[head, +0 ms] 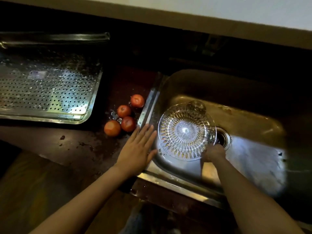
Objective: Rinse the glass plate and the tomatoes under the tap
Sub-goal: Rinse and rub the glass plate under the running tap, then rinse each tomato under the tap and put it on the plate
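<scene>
Half of right hand [213,153] behind plate [183,132]

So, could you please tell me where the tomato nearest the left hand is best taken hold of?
Grasp the tomato round its middle, from above: it is round, and other tomatoes crowd its left and far sides. Its near side is free, facing the open left hand.

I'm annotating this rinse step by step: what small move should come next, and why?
Probably bring the left hand onto the left rim of the glass plate to steady it. The right hand grips only its near edge above the sink, and the left hand lies open right beside it, holding nothing.
</scene>
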`<state>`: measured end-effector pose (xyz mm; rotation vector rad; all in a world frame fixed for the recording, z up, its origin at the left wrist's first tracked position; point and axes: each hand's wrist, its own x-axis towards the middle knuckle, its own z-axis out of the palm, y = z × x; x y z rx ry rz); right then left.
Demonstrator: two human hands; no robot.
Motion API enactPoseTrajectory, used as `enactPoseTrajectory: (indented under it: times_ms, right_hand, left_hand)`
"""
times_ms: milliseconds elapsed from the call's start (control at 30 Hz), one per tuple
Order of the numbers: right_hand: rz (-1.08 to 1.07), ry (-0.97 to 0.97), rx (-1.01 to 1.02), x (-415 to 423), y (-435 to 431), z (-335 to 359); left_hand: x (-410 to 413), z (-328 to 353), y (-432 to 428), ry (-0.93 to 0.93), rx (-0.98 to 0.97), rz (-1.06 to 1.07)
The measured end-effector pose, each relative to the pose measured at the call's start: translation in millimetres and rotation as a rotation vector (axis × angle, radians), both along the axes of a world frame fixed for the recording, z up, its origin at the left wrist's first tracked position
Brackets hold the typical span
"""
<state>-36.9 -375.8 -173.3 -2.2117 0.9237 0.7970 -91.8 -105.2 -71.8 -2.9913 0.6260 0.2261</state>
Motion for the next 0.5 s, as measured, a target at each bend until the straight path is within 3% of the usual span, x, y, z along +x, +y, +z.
enactPoseTrajectory:
  times_ms: [167,300,400,500]
  right_hand:
    - [0.402,0.12,-0.171,8,-4,10]
    - [0.385,0.098,-0.323,14,0,26]
    - [0.433,-0.258,-0.412,28,17,47]
    - [0.579,-0.531,-0.071,36,58,80]
  left_hand:
    - [-1,3,1,0.001,0.042,0.005]
    - [-1,6,5,-0.005,0.016,-0.036]
    - [-7,12,12,-0.007,-0.008,-0.073]
    - [-24,12,25,0.008,-0.099,-0.093]
